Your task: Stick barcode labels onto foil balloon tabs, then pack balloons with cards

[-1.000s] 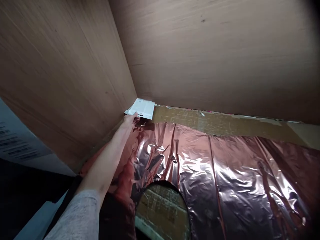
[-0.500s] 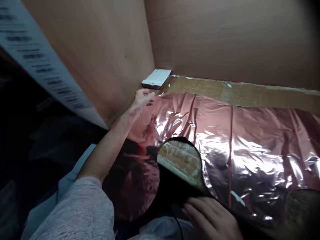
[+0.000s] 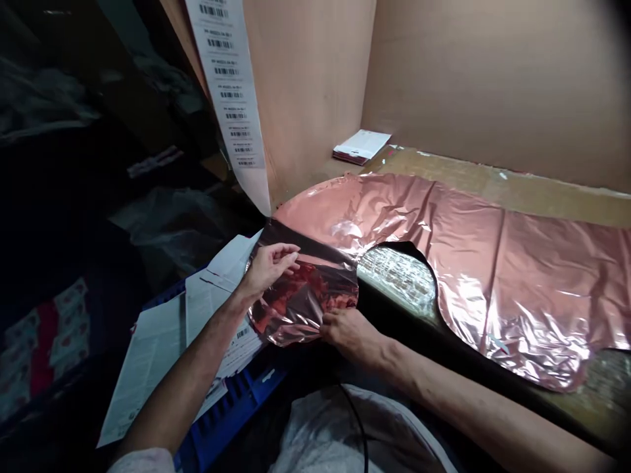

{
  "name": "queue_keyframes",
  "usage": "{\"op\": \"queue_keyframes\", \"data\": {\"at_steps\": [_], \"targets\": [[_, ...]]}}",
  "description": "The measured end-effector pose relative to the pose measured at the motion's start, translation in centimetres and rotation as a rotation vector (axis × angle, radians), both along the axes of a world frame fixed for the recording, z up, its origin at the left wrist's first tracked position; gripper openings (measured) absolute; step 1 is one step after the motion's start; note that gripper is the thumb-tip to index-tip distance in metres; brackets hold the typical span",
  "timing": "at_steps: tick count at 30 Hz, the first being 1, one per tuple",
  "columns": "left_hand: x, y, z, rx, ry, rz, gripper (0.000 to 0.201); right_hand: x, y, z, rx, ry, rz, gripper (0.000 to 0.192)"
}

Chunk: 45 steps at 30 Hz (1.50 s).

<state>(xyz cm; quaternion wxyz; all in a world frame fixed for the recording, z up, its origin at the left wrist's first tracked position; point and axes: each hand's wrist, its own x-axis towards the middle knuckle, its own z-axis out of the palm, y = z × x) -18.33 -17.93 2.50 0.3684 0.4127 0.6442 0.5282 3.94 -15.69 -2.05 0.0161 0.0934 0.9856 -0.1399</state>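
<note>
A large flat foil balloon (image 3: 458, 223), shiny rose-gold and creased, lies on the worktop, with its left end hanging over the front edge. My right hand (image 3: 351, 334) is closed on the lower rim of that hanging end, fingertips pinched at the foil. Over the left part of the same end is my left hand (image 3: 272, 266), its fingers loosely bent and apart, with nothing visible in them. Whether its underside touches the foil I cannot tell. A rounded notch in the balloon shows the taped worktop edge (image 3: 401, 272).
A strip of barcode labels (image 3: 229, 98) hangs from the wooden side panel (image 3: 315, 79). A small stack of white cards (image 3: 363, 144) sits in the back corner. Below left, papers (image 3: 158, 348) lie on a blue crate (image 3: 256, 387). A dark cable (image 3: 362, 427) crosses my lap.
My left hand has come back from the far edge of the balloon toward me. My right hand has moved left and pinched the foil. The view has swung left.
</note>
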Motion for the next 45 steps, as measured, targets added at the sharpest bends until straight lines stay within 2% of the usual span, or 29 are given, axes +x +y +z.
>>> {"op": "queue_keyframes", "data": {"at_steps": [2,4,8,12,13,15,16,18,20,21,23,25,28,30,32,33,35,37,39,41,43,44,45], "targets": [[0.4,-1.1,0.2,0.027,0.039,0.009,0.028,-1.0,1.8,1.1,-0.174,-0.034,-0.077,0.015],[1.1,-2.0,0.2,0.053,0.082,0.016,0.029,-1.7,3.3,1.8,-0.263,-0.045,-0.095,0.022],[2.4,-3.9,-0.9,0.070,0.255,0.010,0.030,-2.0,4.5,1.8,-0.428,-0.046,-0.115,0.033],[3.2,-6.1,-3.7,0.218,0.750,0.021,0.039,-1.9,4.6,0.7,-0.907,-0.012,-0.406,0.044],[3.2,-6.7,-4.4,0.256,0.892,-0.011,0.047,-1.9,4.7,0.5,-1.013,0.002,-0.459,0.047],[3.4,-8.0,-5.5,0.289,1.127,-0.095,0.071,-2.1,5.3,0.5,-1.113,0.010,-0.464,0.050],[3.4,-8.6,-6.0,0.271,1.216,-0.127,0.083,-2.3,5.6,0.7,-1.114,0.007,-0.429,0.049],[3.6,-9.8,-6.8,0.214,1.366,-0.168,0.100,-2.9,6.1,1.4,-1.000,0.008,-0.338,0.045],[3.9,-10.7,-7.6,0.167,1.477,-0.206,0.101,-4.0,6.3,2.4,-0.845,0.048,-0.282,0.040],[4.1,-11.1,-8.0,0.154,1.514,-0.241,0.097,-4.6,6.4,3.0,-0.796,0.098,-0.297,0.037],[4.5,-11.8,-8.5,0.099,1.541,-0.356,0.089,-5.7,7.1,4.1,-0.778,0.213,-0.380,0.032],[4.8,-12.4,-8.4,-0.053,1.505,-0.500,0.088,-6.0,8.9,5.0,-0.814,0.362,-0.529,0.030],[4.8,-12.2,-6.6,-0.281,1.356,-0.667,0.103,-3.4,13.6,5.8,-0.855,0.603,-0.821,0.031],[4.6,-10.4,-4.2,-0.313,1.198,-0.710,0.090,0.4,16.6,6.0,-0.857,0.749,-1.032,0.028],[5.2,-6.4,-1.3,-0.242,1.024,-0.639,0.053,4.9,18.1,5.9,-0.867,0.851,-1.210,0.024],[6.0,-3.6,0.3,-0.169,0.950,-0.536,0.042,7.0,18.2,5.8,-0.884,0.889,-1.280,0.022],[9.0,3.0,3.0,0.086,0.897,-0.307,0.041,10.6,17.3,5.3,-0.937,0.944,-1.375,0.019],[13.3,10.1,4.7,0.312,0.948,-0.196,0.046,13.1,15.5,4.8,-0.988,0.989,-1.429,0.017],[18.4,16.1,5.0,0.344,1.053,-0.236,0.056,15.0,13.1,4.7,-1.018,1.026,-1.473,0.016],[23.2,20.0,3.8,0.220,1.124,-0.339,0.069,17.1,9.8,4.8,-0.992,1.045,-1.524,0.016],[27.3,21.4,1.8,0.072,1.173,-0.473,0.082,19.7,5.4,4.8,-0.845,1.009,-1.574,0.029],[28.9,21.3,0.6,0.030,1.197,-0.548,0.087,21.2,2.8,4.6,-0.715,0.936,-1.592,0.038],[30.2,20.8,-0.4,0.020,1.217,-0.618,0.091,22.8,0.0,4.2,-0.574,0.863,-1.582,0.038]]}}
